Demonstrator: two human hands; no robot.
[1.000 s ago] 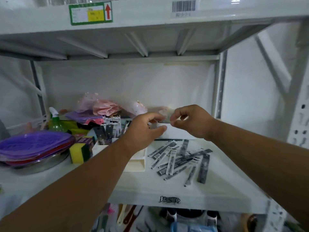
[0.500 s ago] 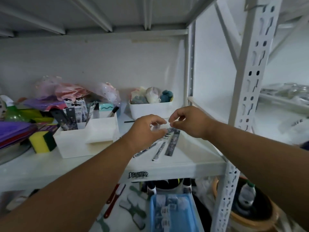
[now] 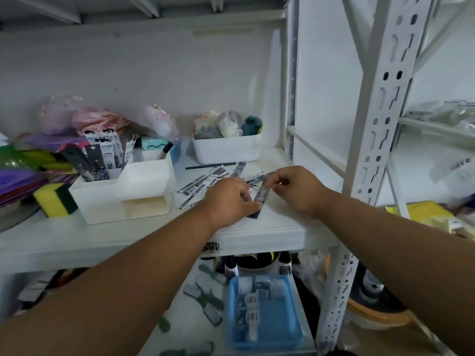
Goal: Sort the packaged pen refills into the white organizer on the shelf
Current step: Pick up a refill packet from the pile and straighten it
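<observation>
Both hands meet over the right part of the shelf (image 3: 128, 237), holding one refill pack (image 3: 261, 195) between them. The left hand (image 3: 229, 199) has its fingers curled down onto the pack's lower end, and the right hand (image 3: 295, 187) pinches the upper end between thumb and fingertips, so the pack lies tilted, its near tip close to the shelf. Behind and left of the hands, the loose packs (image 3: 205, 181) lie scattered flat on the shelf, some hidden by the left hand. The organizer (image 3: 120, 195) stands to the left, well apart from the hands; its rear left compartment holds several packs upright (image 3: 102, 160), and its raised right section has an open slot facing front. A yellow and green sponge (image 3: 55, 199) touches the organizer's left side. Purple plates (image 3: 15, 181) and plastic bags (image 3: 102, 119) crowd the far left. A white bin (image 3: 226, 149) of soft bundled things sits at the back, with a thin dark stick (image 3: 209, 165) lying in front of it. On the lower shelf a blue tray (image 3: 264, 312) holds small packets. A perforated upright (image 3: 380, 98) stands at right.
</observation>
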